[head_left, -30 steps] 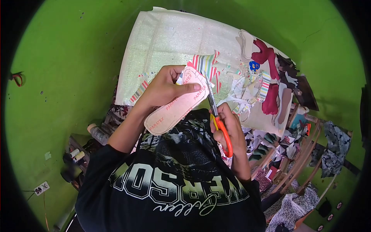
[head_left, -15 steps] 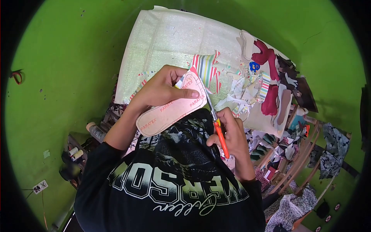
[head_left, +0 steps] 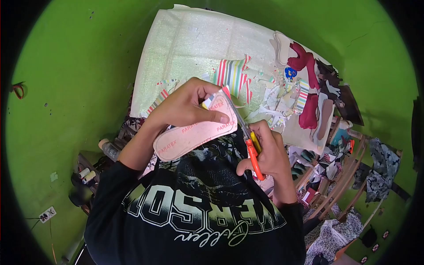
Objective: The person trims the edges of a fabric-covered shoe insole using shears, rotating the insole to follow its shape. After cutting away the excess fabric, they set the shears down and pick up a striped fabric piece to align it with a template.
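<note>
My left hand (head_left: 187,106) grips a pale sole-shaped piece (head_left: 176,141) printed with red PARATEX lettering, thumb on top and fingers beneath. Striped fabric shows at its upper tip. My right hand (head_left: 269,152) holds scissors (head_left: 254,159) with orange and yellow handles. Their blades lie along the right edge of the sole piece, near its upper end. How far the blades are apart is hard to tell. Just beyond, a striped fabric piece (head_left: 229,77) with jagged edges lies on the white-covered table (head_left: 198,39).
Striped and white scraps (head_left: 278,104) lie on the table's right part, beside a blue round item (head_left: 290,73), maroon pieces (head_left: 308,115) and pale sole shapes (head_left: 282,48). A wooden rack (head_left: 349,185) with fabrics stands at the lower right.
The scissor handles have spread, and the yellow one shows more. The sole piece has shifted slightly down and left at its lower end, and the blades lie closer along its edge.
</note>
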Demonstrator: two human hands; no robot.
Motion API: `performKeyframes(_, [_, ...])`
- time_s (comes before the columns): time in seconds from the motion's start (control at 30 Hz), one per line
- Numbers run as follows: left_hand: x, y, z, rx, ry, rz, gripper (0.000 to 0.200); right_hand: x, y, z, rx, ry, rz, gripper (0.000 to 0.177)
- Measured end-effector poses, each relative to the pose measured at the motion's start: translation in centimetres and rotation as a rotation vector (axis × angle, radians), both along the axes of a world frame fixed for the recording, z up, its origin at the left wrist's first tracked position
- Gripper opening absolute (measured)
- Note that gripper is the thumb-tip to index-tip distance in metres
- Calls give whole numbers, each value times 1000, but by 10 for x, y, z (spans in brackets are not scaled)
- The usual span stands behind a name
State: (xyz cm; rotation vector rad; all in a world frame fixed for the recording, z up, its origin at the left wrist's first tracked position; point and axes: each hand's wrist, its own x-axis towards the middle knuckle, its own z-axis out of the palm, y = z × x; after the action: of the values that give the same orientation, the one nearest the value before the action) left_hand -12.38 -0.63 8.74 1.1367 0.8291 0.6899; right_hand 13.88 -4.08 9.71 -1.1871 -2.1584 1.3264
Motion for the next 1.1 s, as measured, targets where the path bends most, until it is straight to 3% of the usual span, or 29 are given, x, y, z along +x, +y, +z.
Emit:
performKeyframes(0.23, [2,1,7,-17,-26,-57,24,5,3,7,-21,-93,25,88])
performKeyframes(0.47, [1,2,0,26,87,-164,25,8,11,6,12,-9,43,83])
performKeyframes(0.53, [1,3,-11,155,52,-173,25,12,11,3,-58,-51,33,82])
performKeyframes(0.63, [-1,3,-11,71,68,-174,25,19,13,0,-139,-78,-25,82])
performKeyframes(0.8, [0,5,-9,43,41,-198,27,17,20,-1,-60,13,-16,90])
performKeyframes(0.87, [0,7,-7,61,23,-204,28,14,21,-3,139,21,85,96])
performKeyframes(1.1, [3,10,0,76,17,-276,34,14,20,-2,46,-9,117,99])
